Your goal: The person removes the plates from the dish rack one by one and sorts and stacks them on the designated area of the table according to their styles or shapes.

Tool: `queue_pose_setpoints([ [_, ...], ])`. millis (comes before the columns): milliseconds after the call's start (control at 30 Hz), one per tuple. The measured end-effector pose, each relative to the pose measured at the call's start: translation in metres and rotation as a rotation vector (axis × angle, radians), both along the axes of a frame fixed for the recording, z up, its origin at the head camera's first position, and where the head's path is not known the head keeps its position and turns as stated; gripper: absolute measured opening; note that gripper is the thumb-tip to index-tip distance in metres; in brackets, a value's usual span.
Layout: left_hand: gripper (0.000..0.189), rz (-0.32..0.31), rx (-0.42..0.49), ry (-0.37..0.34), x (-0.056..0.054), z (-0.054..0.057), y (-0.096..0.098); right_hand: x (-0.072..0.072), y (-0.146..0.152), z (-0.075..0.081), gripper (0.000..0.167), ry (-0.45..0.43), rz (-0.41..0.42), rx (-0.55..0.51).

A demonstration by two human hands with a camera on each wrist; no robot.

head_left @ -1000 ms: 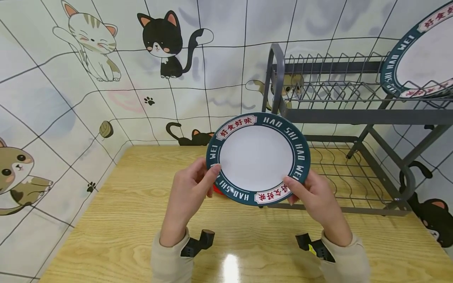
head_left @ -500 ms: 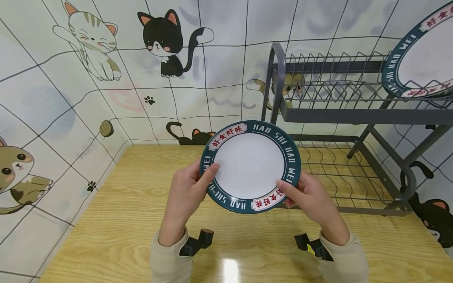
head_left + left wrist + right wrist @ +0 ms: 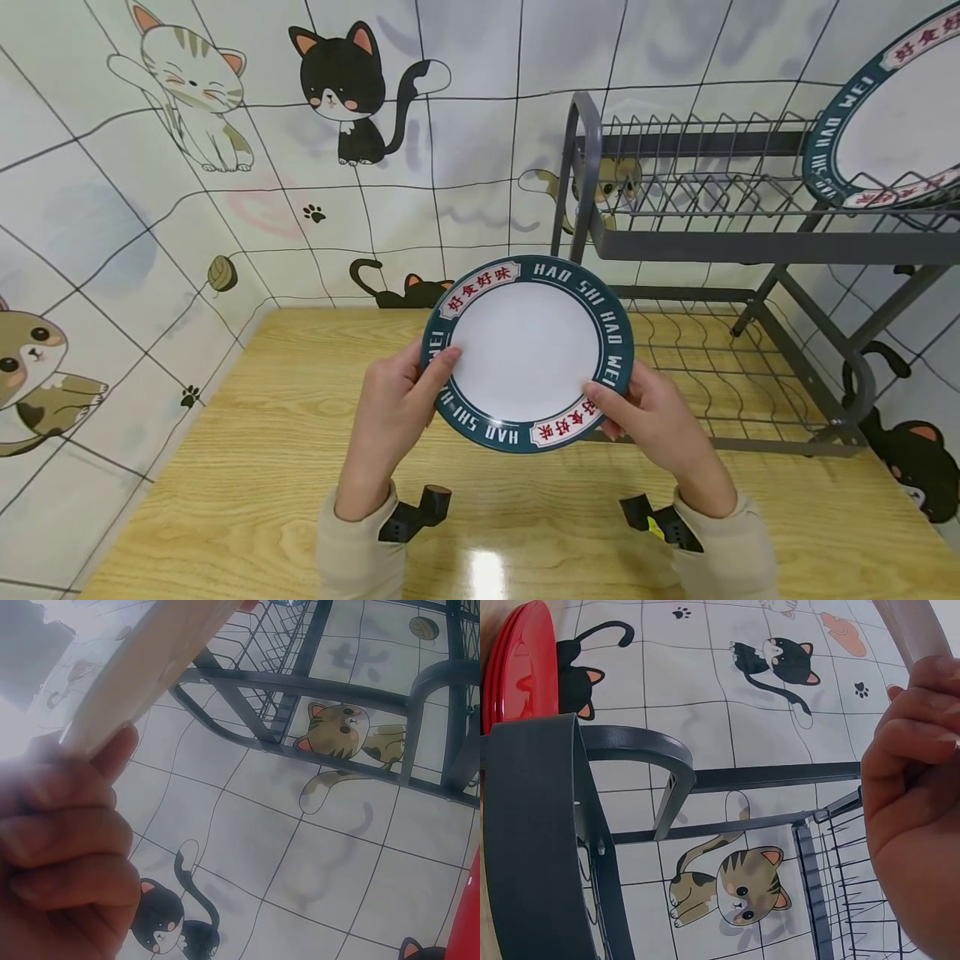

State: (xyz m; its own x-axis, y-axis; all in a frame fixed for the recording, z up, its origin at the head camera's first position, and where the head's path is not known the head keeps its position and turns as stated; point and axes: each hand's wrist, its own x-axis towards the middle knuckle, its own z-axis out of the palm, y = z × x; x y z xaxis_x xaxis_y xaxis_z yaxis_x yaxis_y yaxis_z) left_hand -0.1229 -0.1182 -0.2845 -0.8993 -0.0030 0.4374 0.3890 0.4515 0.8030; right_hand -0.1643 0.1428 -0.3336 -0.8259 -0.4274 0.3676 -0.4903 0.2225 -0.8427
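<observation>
A round plate (image 3: 525, 350) with a white centre and a dark teal rim, lettered in white and red, is held up over the table, its face tilted towards me. My left hand (image 3: 390, 408) pinches the left edge, thumb on the face and fingers behind. On the lower right edge, my right hand (image 3: 667, 433) grips the same way. From below, the left wrist view shows the pale underside of the plate (image 3: 150, 675) above the curled fingers of the left hand (image 3: 67, 862). In the right wrist view, the right hand (image 3: 922, 802) holds a slim part of the plate (image 3: 915, 630).
A dark grey two-tier dish rack (image 3: 750, 247) stands to the right. Its top tier holds a similar plate (image 3: 862, 125) at the far right. A stack of red dishes (image 3: 529, 667) shows in the right wrist view. Cat-patterned walls border the wooden table (image 3: 225, 500).
Over the second, both hands have brought the plate slightly down and left, and it now covers the bit of red seen behind it. In the last half second it has barely moved.
</observation>
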Motion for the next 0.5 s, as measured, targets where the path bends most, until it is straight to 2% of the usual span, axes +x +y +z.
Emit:
queue_pose_setpoints([
  [233, 0.015, 0.011, 0.014, 0.044, -0.0003, -0.0018, -0.0019, 0.0012, -0.0032, -0.0003, 0.027, -0.053, -0.078, -0.029],
  [400, 0.017, 0.025, 0.044, 0.086, -0.0007, -0.0031, -0.0013, 0.0010, -0.0056, -0.0001, 0.027, -0.028, -0.136, -0.082],
  [500, 0.016, 0.029, 0.058, 0.089, -0.0010, -0.0031, -0.0015, 0.0001, -0.0069, -0.0010, 0.031, -0.011, -0.136, -0.112],
])
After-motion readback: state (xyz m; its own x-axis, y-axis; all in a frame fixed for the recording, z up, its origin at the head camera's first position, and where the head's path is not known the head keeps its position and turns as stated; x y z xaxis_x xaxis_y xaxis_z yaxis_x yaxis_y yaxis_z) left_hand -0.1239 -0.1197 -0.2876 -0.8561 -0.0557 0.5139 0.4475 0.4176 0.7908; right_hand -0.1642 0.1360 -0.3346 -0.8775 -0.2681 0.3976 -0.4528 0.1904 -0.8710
